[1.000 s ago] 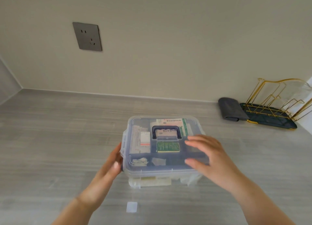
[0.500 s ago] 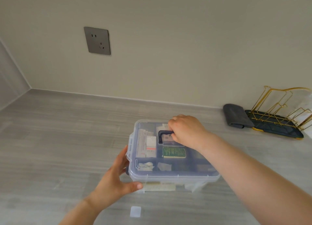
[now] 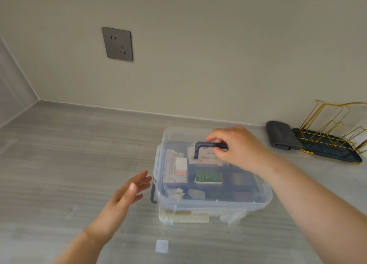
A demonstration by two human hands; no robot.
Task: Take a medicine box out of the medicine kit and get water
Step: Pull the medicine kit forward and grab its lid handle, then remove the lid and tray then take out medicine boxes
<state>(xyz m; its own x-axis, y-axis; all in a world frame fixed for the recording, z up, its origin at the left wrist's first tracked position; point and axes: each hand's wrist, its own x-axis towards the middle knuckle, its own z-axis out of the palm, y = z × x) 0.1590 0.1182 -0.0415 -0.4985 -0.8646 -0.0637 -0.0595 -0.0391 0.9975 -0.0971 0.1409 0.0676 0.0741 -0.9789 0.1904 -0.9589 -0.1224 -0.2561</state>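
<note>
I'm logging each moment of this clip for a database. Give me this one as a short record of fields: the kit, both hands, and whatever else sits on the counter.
kit: clear plastic medicine kit on the grey counter, lid on
kit handle: dark blue handle, raised
right hand: right hand pinching the handle
left hand: left hand open, beside the kit's left side, not touching
contents seen through lid: green box, white and red box
counter, right: folded grey cloth, gold wire rack on dark tray
counter, near: small white square
wall: grey socket
</note>
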